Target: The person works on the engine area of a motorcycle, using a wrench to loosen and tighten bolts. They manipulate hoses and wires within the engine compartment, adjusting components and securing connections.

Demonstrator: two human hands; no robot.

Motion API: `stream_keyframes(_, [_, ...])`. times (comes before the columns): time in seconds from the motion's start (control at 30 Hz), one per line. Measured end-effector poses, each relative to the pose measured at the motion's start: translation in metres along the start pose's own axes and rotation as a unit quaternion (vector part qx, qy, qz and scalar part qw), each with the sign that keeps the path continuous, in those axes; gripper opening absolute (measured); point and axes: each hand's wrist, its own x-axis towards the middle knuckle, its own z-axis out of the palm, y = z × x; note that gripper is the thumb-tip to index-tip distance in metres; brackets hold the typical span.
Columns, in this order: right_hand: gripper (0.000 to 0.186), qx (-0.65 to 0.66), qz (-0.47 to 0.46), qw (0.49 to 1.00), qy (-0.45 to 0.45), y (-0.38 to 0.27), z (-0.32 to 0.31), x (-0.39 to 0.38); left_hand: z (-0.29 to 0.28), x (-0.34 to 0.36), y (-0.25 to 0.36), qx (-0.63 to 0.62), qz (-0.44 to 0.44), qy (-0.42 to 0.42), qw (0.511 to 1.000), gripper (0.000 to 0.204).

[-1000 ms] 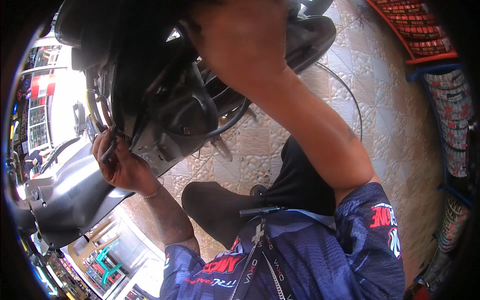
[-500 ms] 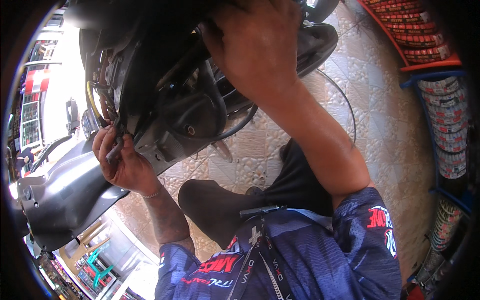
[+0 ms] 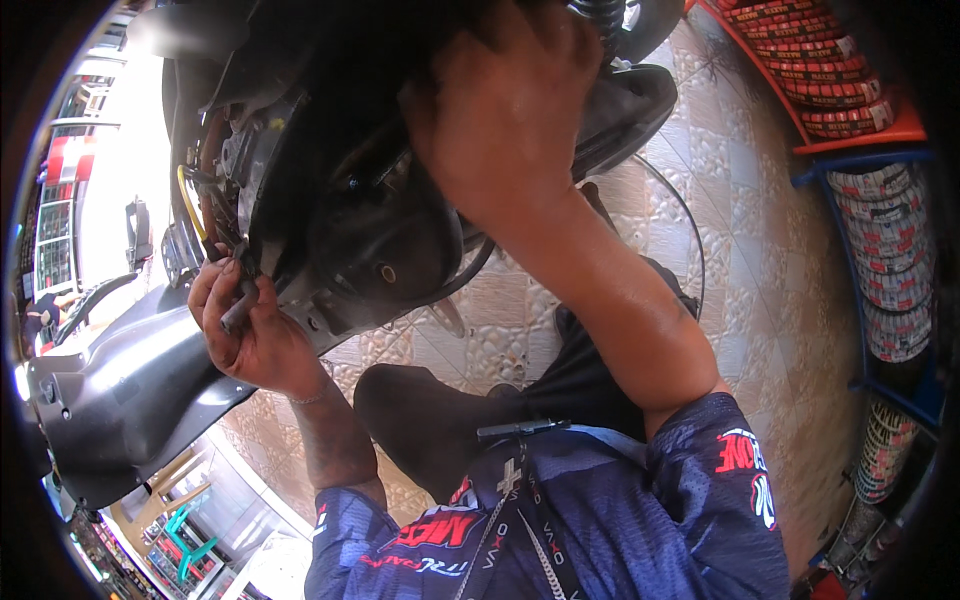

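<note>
A dark motor scooter's underside (image 3: pixel 355 245) fills the upper middle, with hoses, cables and black plastic bodywork. My left hand (image 3: pixel 245 330) has its fingers curled round a short grey-black hose piece (image 3: pixel 236 312), just below a yellow cable (image 3: pixel 188 210) and some metal fittings. My right hand (image 3: pixel 495 130) reaches up into the shadowed bodywork at top centre, its back toward me; its fingertips are hidden in the dark, so what they touch is unclear. A long black panel (image 3: pixel 130 400) extends along the lower left, beyond my left hand.
Racks of wrapped tyres, red (image 3: pixel 820 75) and blue (image 3: pixel 880 260), line the right. My bent leg (image 3: pixel 420 420) is over the tiled floor (image 3: pixel 750 300), where a thin cable loops. Green plastic furniture (image 3: pixel 190 540) stands lower left; what looks like a person (image 3: pixel 45 318) is at the far left.
My right forearm has shifted leftward and slightly down in the view, its hand still inside the bodywork. My left hand keeps its grip. The scooter appears a little lower in the picture.
</note>
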Motion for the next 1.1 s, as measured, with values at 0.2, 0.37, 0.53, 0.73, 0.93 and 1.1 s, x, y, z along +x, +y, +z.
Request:
stream_keyframes(0.2, [0.022,-0.081,-0.083,0.987,0.114,0.003,0.021,0.003,0.001,0.001,-0.005,0.003,0.047,-0.021,0.999,0.022])
stream_keyframes(0.37, [0.026,0.038,0.042,0.998,-0.003,-0.006,0.019,-0.006,0.002,-0.001,0.004,0.01,0.001,-0.003,1.0,0.026])
stream_keyframes(0.53, [0.033,0.032,0.041,0.999,-0.015,-0.006,0.019,-0.002,0.006,0.001,0.01,0.023,-0.014,0.008,1.0,0.029])
stream_keyframes(0.73, [0.017,-0.052,0.022,0.998,-0.036,0.0,0.008,0.003,0.004,0.003,0.015,0.03,-0.021,-0.003,0.999,0.03])
stream_keyframes(0.93, [0.019,-0.079,0.007,0.996,-0.043,-0.002,0.011,0.0,0.002,0.001,0.013,0.038,-0.006,-0.012,0.999,0.029])
stream_keyframes(1.1, [0.02,-0.08,-0.002,0.997,0.006,0.001,0.029,-0.004,0.003,0.002,0.01,0.026,-0.021,0.006,0.999,0.03])
